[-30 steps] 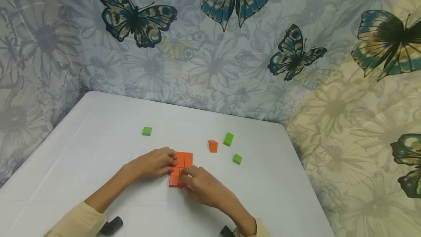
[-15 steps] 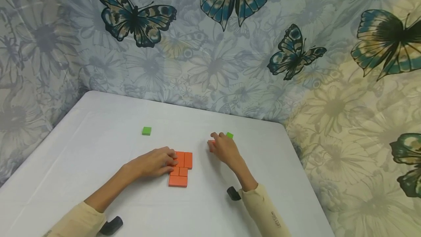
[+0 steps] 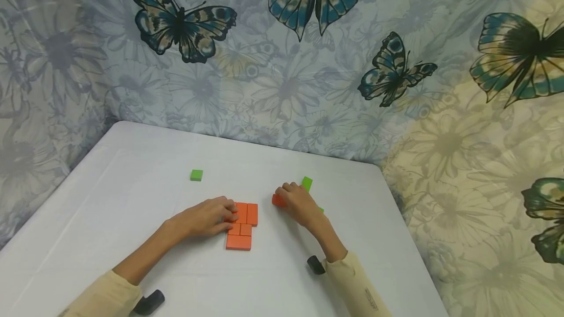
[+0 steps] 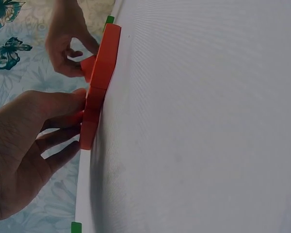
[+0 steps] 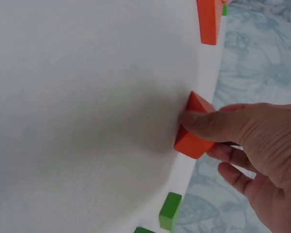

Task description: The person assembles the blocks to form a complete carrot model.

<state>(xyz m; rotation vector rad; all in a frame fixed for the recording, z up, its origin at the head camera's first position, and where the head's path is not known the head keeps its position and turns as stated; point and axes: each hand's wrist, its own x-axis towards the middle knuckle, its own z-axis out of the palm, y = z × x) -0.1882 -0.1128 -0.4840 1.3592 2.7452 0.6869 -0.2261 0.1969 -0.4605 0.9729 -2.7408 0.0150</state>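
Note:
Orange blocks (image 3: 239,242) lie edge to edge on the white table (image 3: 145,165) as one flat group. My left hand (image 3: 212,216) rests at the group's left side, fingertips on the blocks' edge; the left wrist view shows these fingers (image 4: 63,138) extended to the orange blocks (image 4: 105,60). To the right of the group, my right hand (image 3: 300,204) pinches a separate orange block (image 3: 278,200). In the right wrist view the thumb lies across this orange block (image 5: 191,144), which has a slanted, wedge-like shape; the fingers behind it are partly hidden.
A green block (image 3: 196,175) sits beyond the left hand. Another green block (image 3: 307,183) is just behind the right hand, and a third green block (image 3: 321,210) is mostly covered by it. Butterfly-patterned cloth (image 3: 286,72) hangs behind the table's far edge.
My right hand has left the front of the orange group, reached the separate orange block at the right, and drawn it slightly left and nearer. The left hand has stayed in place.

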